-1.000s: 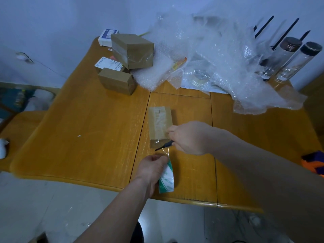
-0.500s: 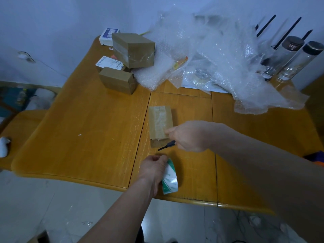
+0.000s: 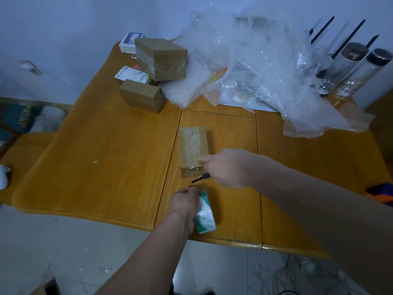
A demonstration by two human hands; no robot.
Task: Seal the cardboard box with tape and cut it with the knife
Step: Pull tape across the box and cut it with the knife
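Tape roll (image 3: 205, 216) drawn back from box (image 3: 193, 149), knife (image 3: 201, 177) mostly hidden

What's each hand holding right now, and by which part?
Right hand holds the knife by its handle, blade free. Left hand holds the tape roll at its top edge.

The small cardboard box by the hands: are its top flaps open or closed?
Closed. The cardboard box lies flat on the table, flaps down under shiny clear tape along its top.
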